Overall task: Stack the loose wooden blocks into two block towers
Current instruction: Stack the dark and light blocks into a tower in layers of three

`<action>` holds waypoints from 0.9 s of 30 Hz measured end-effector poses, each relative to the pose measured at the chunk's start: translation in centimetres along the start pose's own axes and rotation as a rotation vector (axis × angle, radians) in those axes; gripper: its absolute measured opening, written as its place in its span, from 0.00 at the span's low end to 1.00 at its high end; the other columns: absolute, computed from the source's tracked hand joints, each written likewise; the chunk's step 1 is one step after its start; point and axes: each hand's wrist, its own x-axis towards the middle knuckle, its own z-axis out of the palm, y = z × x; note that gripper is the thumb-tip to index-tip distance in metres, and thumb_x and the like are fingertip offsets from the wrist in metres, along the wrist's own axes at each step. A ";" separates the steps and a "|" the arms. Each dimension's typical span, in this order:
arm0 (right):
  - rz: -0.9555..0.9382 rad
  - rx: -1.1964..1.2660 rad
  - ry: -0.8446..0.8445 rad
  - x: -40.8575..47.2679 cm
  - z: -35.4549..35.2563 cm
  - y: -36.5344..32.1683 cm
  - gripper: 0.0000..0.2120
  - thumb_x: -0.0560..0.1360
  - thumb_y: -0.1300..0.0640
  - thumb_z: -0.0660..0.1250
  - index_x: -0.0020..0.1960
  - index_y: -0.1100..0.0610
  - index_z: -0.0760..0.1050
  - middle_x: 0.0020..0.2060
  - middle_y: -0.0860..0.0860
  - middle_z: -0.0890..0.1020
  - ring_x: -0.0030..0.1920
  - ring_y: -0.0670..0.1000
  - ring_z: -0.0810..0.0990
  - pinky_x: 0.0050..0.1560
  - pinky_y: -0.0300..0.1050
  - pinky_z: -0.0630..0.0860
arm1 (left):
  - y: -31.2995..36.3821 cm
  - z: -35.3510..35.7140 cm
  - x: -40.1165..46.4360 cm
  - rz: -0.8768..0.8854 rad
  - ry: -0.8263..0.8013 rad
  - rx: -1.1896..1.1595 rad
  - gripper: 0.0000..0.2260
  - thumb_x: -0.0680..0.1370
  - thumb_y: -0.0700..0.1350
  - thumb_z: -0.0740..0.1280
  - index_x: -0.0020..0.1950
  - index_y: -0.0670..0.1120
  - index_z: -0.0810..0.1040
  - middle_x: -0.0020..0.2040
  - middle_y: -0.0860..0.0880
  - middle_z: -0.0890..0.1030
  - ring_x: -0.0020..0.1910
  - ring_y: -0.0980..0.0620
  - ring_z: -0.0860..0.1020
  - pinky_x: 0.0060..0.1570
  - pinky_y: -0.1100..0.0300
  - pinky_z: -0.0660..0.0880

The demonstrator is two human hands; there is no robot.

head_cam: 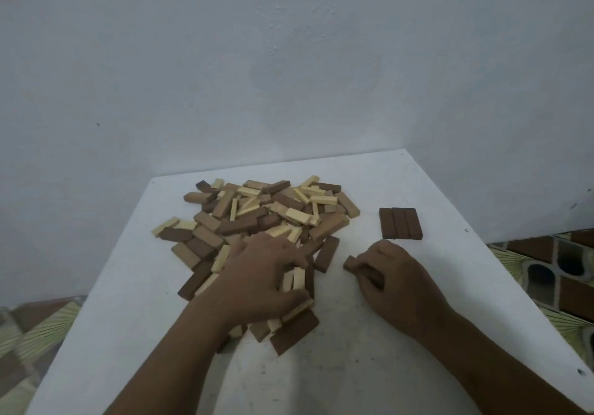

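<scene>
A heap of loose wooden blocks (257, 212), dark brown, mid brown and pale, covers the middle of the white table (369, 350). To its right, three dark blocks (400, 223) lie side by side as a flat layer. My left hand (260, 281) rests on the near part of the heap, fingers curled over several blocks, thumb against a pale block (297, 310). My right hand (398, 278) grips a dark brown block (353, 265) just right of the heap, below the flat layer.
A bare grey wall stands right behind the table's far edge. Patterned tiled floor (553, 270) shows past the table's right and left edges. Bare table lies in front of the heap and around the three-block layer.
</scene>
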 end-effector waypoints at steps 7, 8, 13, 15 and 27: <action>-0.052 -0.146 -0.046 1.0 2.1 -3.0 0.16 0.76 0.52 0.63 0.63 0.48 0.75 0.65 0.55 0.76 0.56 0.56 0.78 0.53 0.51 0.79 | 2.0 0.9 0.6 -0.068 -0.010 0.045 0.27 0.70 0.66 0.68 0.67 0.64 0.67 0.67 0.63 0.69 0.66 0.58 0.62 0.68 0.50 0.57; -0.056 -0.131 -0.065 0.9 2.2 -3.1 0.16 0.76 0.50 0.62 0.63 0.47 0.76 0.64 0.54 0.76 0.56 0.56 0.78 0.54 0.51 0.79 | 2.0 1.0 0.7 -0.064 -0.002 0.061 0.27 0.71 0.66 0.68 0.67 0.64 0.67 0.67 0.63 0.68 0.66 0.57 0.62 0.68 0.50 0.56; 0.022 -0.037 -0.033 -0.9 0.4 -1.5 0.14 0.75 0.48 0.62 0.54 0.52 0.81 0.54 0.48 0.80 0.51 0.48 0.76 0.50 0.43 0.78 | 1.9 1.3 1.4 -0.002 0.007 0.114 0.25 0.72 0.68 0.63 0.67 0.62 0.70 0.64 0.63 0.71 0.62 0.57 0.65 0.64 0.52 0.64; 0.029 0.000 -0.030 -1.9 -0.7 -0.5 0.10 0.74 0.49 0.65 0.49 0.53 0.81 0.51 0.46 0.80 0.50 0.46 0.75 0.49 0.41 0.77 | 2.3 1.5 1.9 0.037 0.014 0.085 0.23 0.73 0.66 0.63 0.65 0.60 0.72 0.62 0.62 0.73 0.59 0.57 0.68 0.61 0.52 0.69; 0.037 0.096 0.018 -3.4 -1.3 0.8 0.11 0.72 0.51 0.69 0.53 0.52 0.80 0.60 0.49 0.78 0.60 0.47 0.75 0.58 0.40 0.75 | 6.1 3.2 3.8 -0.027 0.253 -0.231 0.14 0.74 0.43 0.69 0.58 0.55 0.76 0.41 0.64 0.74 0.37 0.62 0.75 0.34 0.70 0.66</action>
